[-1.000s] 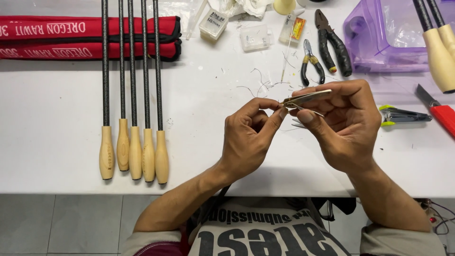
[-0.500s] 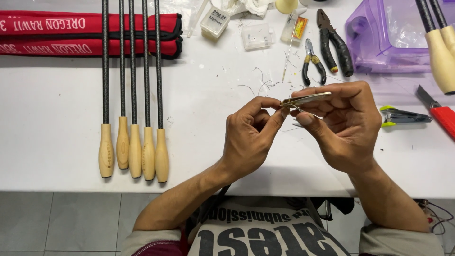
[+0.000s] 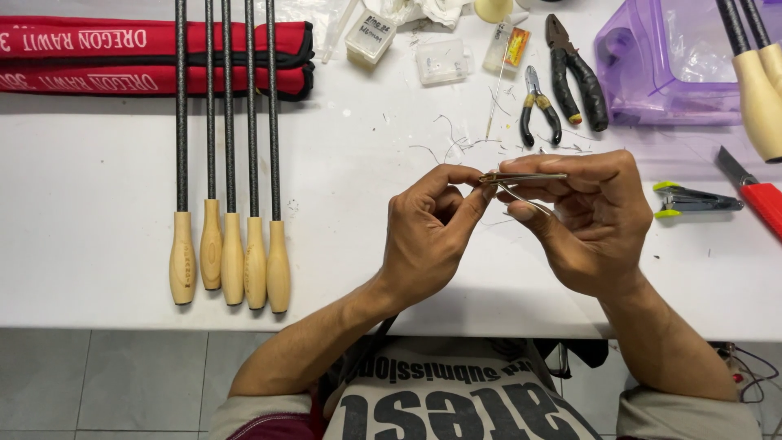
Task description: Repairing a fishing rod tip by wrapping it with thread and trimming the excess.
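Both hands' fingers (image 3: 468, 208) pinch thin brass-coloured metal tweezers (image 3: 525, 177).

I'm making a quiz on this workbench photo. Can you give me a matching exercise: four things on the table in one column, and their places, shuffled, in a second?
Things:
1. five black rods with wooden handles
2. red fabric rolls
3. translucent purple plastic box
4. thin brass-coloured tweezers

Places:
A. far right corner of the white table
B. pinched between the left hand and right hand
C. far left edge
D. side by side, left of the hands

Pairs: 1-D, 2-C, 3-A, 4-B
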